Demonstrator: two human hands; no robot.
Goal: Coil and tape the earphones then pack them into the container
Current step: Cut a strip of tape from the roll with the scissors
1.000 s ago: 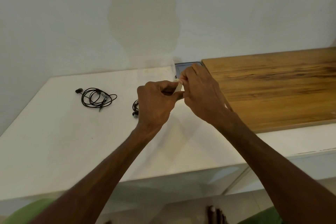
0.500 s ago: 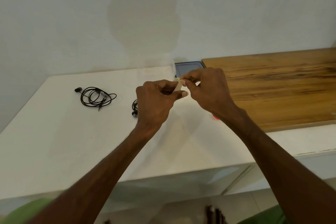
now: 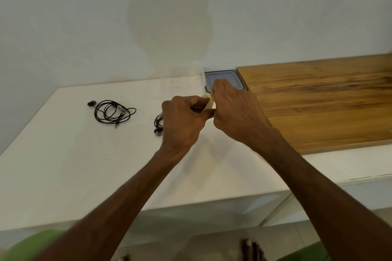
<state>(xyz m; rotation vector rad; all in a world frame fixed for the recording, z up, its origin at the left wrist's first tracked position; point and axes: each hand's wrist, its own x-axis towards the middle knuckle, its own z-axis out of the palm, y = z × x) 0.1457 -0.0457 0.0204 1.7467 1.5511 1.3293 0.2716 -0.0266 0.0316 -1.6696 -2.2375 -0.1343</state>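
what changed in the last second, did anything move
Little. The right hand drew slightly to the right, then came back against the left hand; both kept pinching the pale tape. The coiled earphones, the second earphones beside the left hand and the dark lid by the wall stayed put.

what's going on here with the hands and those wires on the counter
A person is working a bit of cream-coloured tape between both hands above the white counter. The left hand grips it and the right hand pinches at its end. One set of black earphones lies coiled on the counter to the left, untouched. A second set shows partly behind the left hand; whether it is held is unclear. The container sits at the back beside the wooden board.
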